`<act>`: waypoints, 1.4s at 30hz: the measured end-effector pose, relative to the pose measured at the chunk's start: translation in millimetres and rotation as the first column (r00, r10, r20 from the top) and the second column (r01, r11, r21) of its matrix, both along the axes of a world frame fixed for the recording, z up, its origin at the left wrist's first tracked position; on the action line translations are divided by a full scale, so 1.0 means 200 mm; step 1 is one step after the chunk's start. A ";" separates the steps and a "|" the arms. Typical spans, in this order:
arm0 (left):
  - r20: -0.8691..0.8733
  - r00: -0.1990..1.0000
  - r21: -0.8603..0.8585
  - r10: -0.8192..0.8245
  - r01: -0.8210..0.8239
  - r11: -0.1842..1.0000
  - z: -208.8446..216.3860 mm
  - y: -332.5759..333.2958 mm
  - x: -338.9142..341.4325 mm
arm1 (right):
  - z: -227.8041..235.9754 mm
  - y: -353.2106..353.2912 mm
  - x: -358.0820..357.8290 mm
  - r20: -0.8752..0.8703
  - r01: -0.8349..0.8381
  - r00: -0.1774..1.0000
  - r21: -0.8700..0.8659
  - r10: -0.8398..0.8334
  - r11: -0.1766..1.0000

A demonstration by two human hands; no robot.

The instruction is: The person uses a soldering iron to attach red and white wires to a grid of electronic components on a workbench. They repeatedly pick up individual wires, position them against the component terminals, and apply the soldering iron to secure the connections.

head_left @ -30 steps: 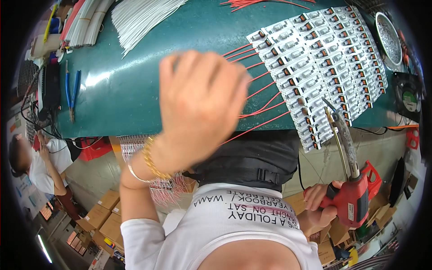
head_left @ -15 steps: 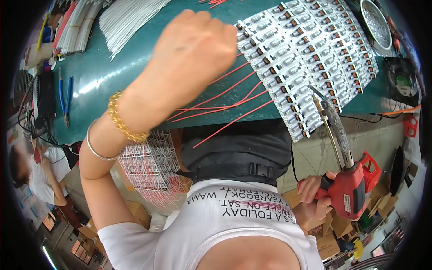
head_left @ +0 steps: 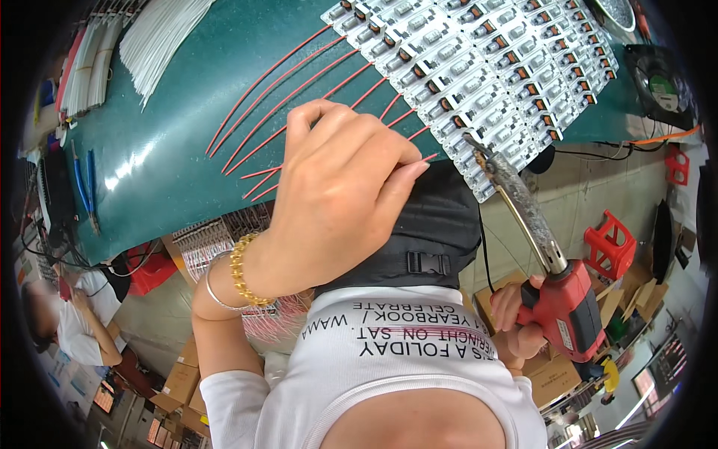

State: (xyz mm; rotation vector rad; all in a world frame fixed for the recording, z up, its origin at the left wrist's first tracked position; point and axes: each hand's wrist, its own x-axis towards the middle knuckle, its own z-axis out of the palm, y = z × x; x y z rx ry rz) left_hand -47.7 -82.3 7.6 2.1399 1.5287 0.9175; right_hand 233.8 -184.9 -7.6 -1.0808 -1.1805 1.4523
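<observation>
My left hand (head_left: 348,176) pinches a red wire (head_left: 430,157) between thumb and fingertips, its end poking out toward the near corner of the circuit board panel (head_left: 479,82). This white panel carries rows of small components with orange and black parts. Several other red wires (head_left: 277,63) run from its left edge across the table. In my right hand (head_left: 520,314) is a red soldering gun (head_left: 572,310), gripped by its handle. Its long, darkened tip (head_left: 479,146) reaches over the panel's near left edge, close to the pinched wire.
Bundles of white wires (head_left: 161,37) lie at the far left of the green table (head_left: 172,157). Blue-handled tweezers (head_left: 84,187) rest by its left edge. A black fan (head_left: 662,90) stands at right. A red stool (head_left: 609,243) and cardboard boxes are on the floor; another person sits at lower left.
My left hand has come down from the far side, now with a red wire's end showing at its fingertips. The soldering gun's tip has shifted left along the panel's edge.
</observation>
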 end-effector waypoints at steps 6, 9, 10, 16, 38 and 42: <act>-0.019 0.998 0.027 0.058 -0.057 0.998 -0.04 0.02 0.07 | -0.04 -0.07 0.04 0.045 0.063 0.997 -0.055 -0.061 0.996; -0.036 0.997 0.015 0.071 -0.071 0.997 -0.03 0.03 0.06 | -0.11 -0.13 0.11 0.014 0.121 0.993 -0.152 -0.121 0.981; -0.044 0.996 0.008 0.079 -0.079 0.997 -0.02 0.03 0.06 | -0.14 -0.15 0.14 0.002 0.146 0.989 -0.192 -0.148 0.971; -0.080 0.994 -0.018 0.077 -0.079 0.997 -0.01 0.06 0.09 | -0.10 -0.15 0.16 0.295 0.072 0.954 -0.076 -0.047 0.994; -0.160 0.986 -0.057 0.047 -0.056 0.997 0.04 0.08 0.10 | -0.04 -0.02 0.05 0.326 0.030 0.944 0.052 -0.046 0.998; -0.157 0.987 -0.059 0.037 -0.047 0.997 0.04 0.08 0.09 | 0.01 0.02 -0.05 0.060 0.113 0.992 -0.028 -0.111 0.993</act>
